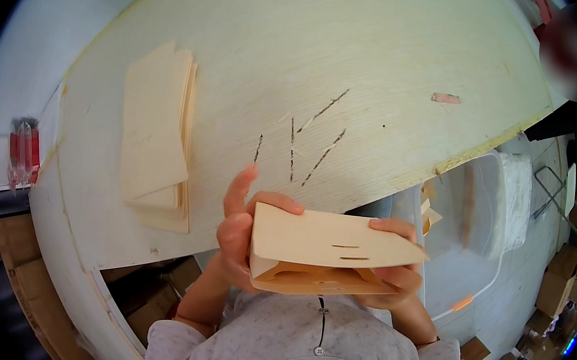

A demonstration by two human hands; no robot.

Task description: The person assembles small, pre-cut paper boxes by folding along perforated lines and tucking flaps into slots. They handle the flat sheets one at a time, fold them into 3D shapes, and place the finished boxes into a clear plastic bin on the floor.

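Note:
Between my two hands, near my chest, is a cream paper box (304,236), partly opened out. Its hollow orange-toned inside faces me, and two short dark slits mark its upper panel. My left hand (233,237) grips the box's left end, with one finger raised away from it. At the right end, my right hand (400,280) has fingers over the top edge and others below, closed on the box. To the left on the table lies a stack of flat cream paper pieces (157,126), slightly fanned.
The pale table (261,31) carries several dark streaks (323,157) and a pink strip (446,98). Right of me, below the table edge, stands a clear plastic bin (454,230) with cream paper pieces inside. Cardboard boxes (558,279) stand at the far right, more under the table.

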